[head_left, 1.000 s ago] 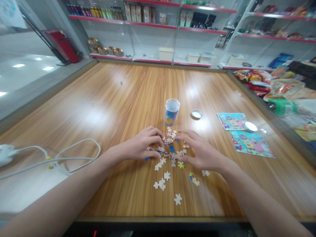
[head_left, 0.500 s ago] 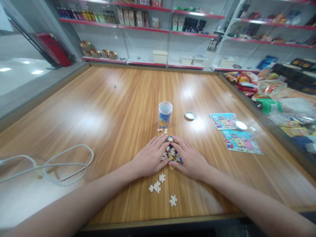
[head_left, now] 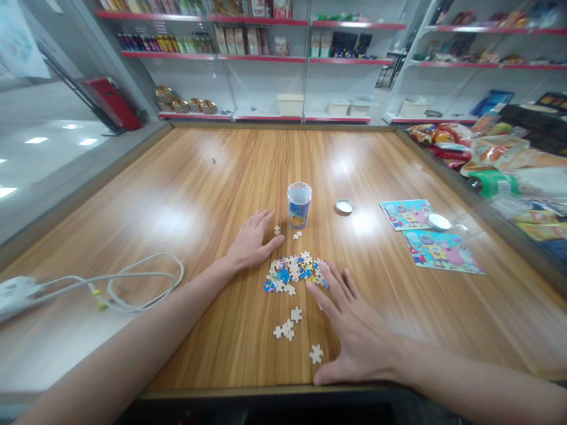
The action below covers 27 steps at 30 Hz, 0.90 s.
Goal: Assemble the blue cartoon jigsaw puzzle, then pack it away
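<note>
A loose pile of jigsaw pieces (head_left: 290,271) lies on the wooden table, some with the blue and yellow print up, others showing plain backs. My left hand (head_left: 253,241) is open at the pile's far left, thumb stretched toward a single piece (head_left: 277,230). On the right, my right hand (head_left: 349,319) has its fingers spread; the fingertips reach the pile's right edge. Several stray pieces (head_left: 287,329) lie nearer me, and one more piece (head_left: 316,354) is beside my right thumb. Just beyond the pile a clear printed cup (head_left: 299,205) stands upright.
A round lid (head_left: 344,206) lies right of the cup. Two cartoon picture sheets (head_left: 443,252) are farther right, with a white round lid (head_left: 439,222) on them. A white cable (head_left: 146,274) loops at left. Packaged goods (head_left: 500,153) line the table's right side; shelves (head_left: 261,59) stand behind.
Both hands have come apart from around the heaped pieces, uncovering a flatter, wider pile. My left hand moved left and away from me; my right hand moved right and nearer.
</note>
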Each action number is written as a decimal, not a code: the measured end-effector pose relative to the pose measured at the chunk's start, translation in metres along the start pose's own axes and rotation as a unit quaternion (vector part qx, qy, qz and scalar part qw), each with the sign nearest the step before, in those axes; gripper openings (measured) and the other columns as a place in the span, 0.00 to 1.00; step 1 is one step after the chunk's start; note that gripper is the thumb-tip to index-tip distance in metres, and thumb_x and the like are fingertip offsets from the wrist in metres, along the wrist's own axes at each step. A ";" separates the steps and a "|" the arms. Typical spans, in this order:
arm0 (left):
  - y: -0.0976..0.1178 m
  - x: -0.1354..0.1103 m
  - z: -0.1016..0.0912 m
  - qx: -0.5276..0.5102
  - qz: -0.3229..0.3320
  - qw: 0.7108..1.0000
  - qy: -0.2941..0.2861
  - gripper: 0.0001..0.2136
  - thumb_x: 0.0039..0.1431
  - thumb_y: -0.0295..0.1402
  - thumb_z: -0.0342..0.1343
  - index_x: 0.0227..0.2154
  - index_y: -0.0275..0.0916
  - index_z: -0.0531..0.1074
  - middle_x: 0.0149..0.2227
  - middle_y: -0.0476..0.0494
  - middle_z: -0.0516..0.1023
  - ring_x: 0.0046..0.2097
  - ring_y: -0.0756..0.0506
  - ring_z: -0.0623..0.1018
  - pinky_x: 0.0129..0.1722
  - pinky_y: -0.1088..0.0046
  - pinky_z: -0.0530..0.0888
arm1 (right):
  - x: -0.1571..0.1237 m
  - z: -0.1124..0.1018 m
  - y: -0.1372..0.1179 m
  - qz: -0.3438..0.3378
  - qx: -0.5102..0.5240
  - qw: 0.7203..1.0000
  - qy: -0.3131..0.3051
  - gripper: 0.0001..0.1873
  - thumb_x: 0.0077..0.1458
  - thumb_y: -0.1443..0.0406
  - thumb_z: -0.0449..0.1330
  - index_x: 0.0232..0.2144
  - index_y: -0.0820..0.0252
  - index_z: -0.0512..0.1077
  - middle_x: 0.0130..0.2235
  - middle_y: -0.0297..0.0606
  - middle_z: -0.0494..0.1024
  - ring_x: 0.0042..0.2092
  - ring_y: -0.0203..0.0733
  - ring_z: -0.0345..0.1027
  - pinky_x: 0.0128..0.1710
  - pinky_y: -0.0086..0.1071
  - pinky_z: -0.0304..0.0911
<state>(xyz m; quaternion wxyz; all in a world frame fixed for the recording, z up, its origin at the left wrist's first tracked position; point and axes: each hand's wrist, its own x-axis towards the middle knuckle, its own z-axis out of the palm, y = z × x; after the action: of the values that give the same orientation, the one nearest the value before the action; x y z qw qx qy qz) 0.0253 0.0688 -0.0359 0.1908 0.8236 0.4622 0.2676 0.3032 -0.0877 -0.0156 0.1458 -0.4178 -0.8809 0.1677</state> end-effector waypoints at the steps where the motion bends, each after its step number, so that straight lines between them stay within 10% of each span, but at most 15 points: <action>1: 0.000 0.005 0.002 0.002 0.005 1.000 -0.019 0.32 0.67 0.49 0.50 0.67 0.34 0.55 0.69 0.29 0.57 0.71 0.30 0.53 0.68 0.39 0.49 | 0.003 0.004 -0.002 0.012 -0.015 1.000 0.008 0.72 0.35 0.33 0.66 0.72 0.56 0.40 0.73 0.56 0.33 0.72 0.76 0.26 0.66 0.72 0.35; 6: 0.022 -0.006 0.004 -0.017 0.089 0.988 -0.128 0.32 0.69 0.52 0.43 0.69 0.40 0.52 0.70 0.35 0.57 0.71 0.36 0.56 0.69 0.47 0.54 | 0.053 0.020 0.013 0.046 -0.041 0.996 0.063 0.74 0.39 0.30 0.61 0.72 0.68 0.37 0.72 0.63 0.31 0.72 0.73 0.24 0.67 0.69 0.37; 12: 0.034 -0.056 -0.002 0.011 0.191 0.958 -0.212 0.63 0.45 0.65 0.62 0.71 0.35 0.34 0.73 0.25 0.40 0.72 0.27 0.48 0.69 0.43 0.53 | 0.082 0.016 0.024 -0.016 -0.020 0.998 0.051 0.67 0.45 0.31 0.59 0.70 0.70 0.44 0.71 0.63 0.45 0.72 0.66 0.36 0.69 0.61 0.41; 19: 0.044 -0.068 0.004 -0.067 0.147 0.973 -0.163 0.56 0.56 0.52 0.62 0.71 0.39 0.26 0.73 0.27 0.30 0.74 0.30 0.41 0.70 0.44 0.55 | 0.084 0.017 0.020 -0.060 -0.009 0.998 0.022 0.69 0.46 0.30 0.55 0.70 0.76 0.43 0.70 0.65 0.48 0.71 0.63 0.41 0.69 0.56 0.45; 27: 0.032 0.015 0.020 -0.352 0.040 0.934 0.038 0.41 0.59 0.44 0.62 0.69 0.42 0.48 0.71 0.32 0.50 0.73 0.34 0.50 0.70 0.45 0.50 | 0.082 0.015 0.007 -0.029 -0.053 0.996 0.063 0.27 0.59 0.44 0.58 0.48 0.59 0.72 0.51 0.47 0.73 0.54 0.55 0.63 0.53 0.50 0.62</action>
<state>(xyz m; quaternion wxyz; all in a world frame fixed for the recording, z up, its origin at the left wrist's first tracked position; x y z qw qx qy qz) 0.0653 0.0644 -0.0298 0.4404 0.7103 0.3122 0.4517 0.2526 -0.0219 -0.0226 0.1835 -0.4087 -0.8896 0.0894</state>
